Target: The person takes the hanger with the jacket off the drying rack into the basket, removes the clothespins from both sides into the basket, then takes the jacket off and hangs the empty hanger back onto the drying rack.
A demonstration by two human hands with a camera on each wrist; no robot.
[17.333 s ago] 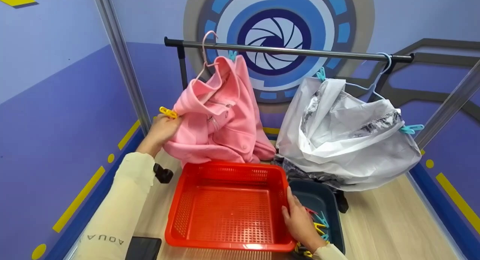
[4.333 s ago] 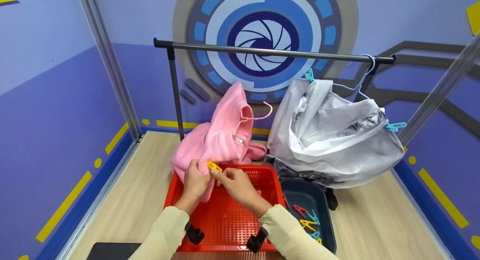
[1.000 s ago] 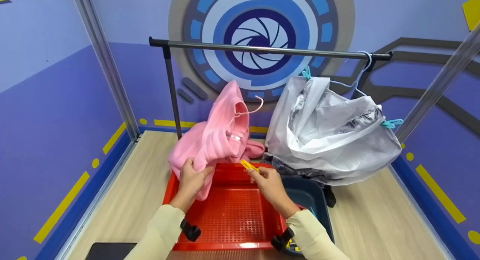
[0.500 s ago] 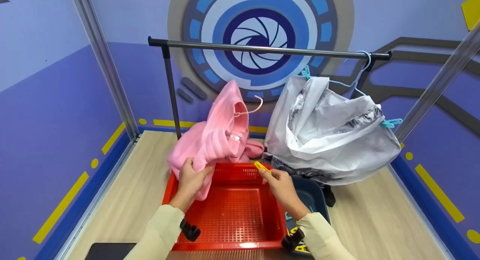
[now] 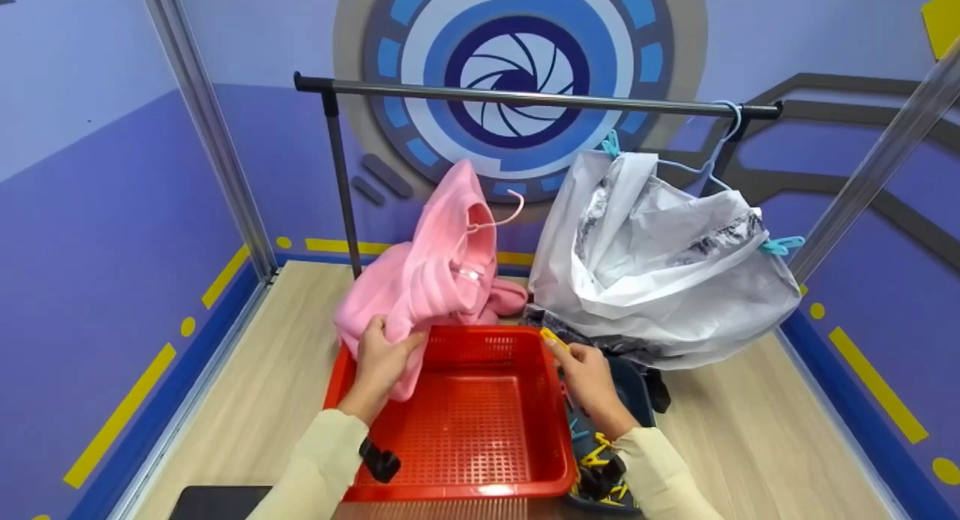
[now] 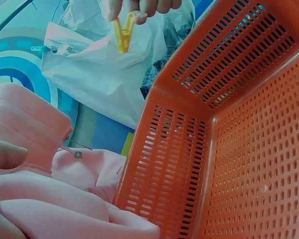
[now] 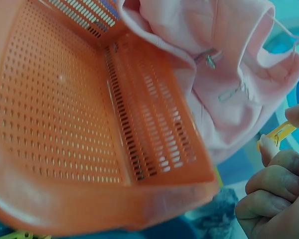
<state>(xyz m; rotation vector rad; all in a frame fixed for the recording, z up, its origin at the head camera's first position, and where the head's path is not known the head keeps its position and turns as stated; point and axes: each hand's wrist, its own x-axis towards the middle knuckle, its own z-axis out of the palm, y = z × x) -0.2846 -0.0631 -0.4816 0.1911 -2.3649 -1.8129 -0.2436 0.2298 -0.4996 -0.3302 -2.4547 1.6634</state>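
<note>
My left hand (image 5: 382,362) grips a fold of a pink jacket (image 5: 442,280), its thumb and fingers also partly seen in the left wrist view. The jacket lies bunched over the back left of a red basket (image 5: 465,491), with a pink hanger (image 5: 515,205) poking out of its neck. My right hand (image 5: 594,381) pinches a yellow clothespin (image 6: 123,36) between thumb and finger. It is above the basket's right rim, apart from the jacket. Below it, a dark basin (image 5: 643,400) holds several loose clothespins (image 5: 596,454), partly hidden by my wrist.
A metal rail (image 5: 525,97) spans the back. On its right end, a white garment (image 5: 675,280) hangs from a blue hanger (image 5: 726,141), with turquoise clothespins (image 5: 782,245) on it. A black flat object (image 5: 219,503) lies at the front left.
The pink jacket and its hanger have come off the rail. The yellow clothespin has left the jacket in my right hand, which has moved right toward the basin. My left hand stays on the jacket.
</note>
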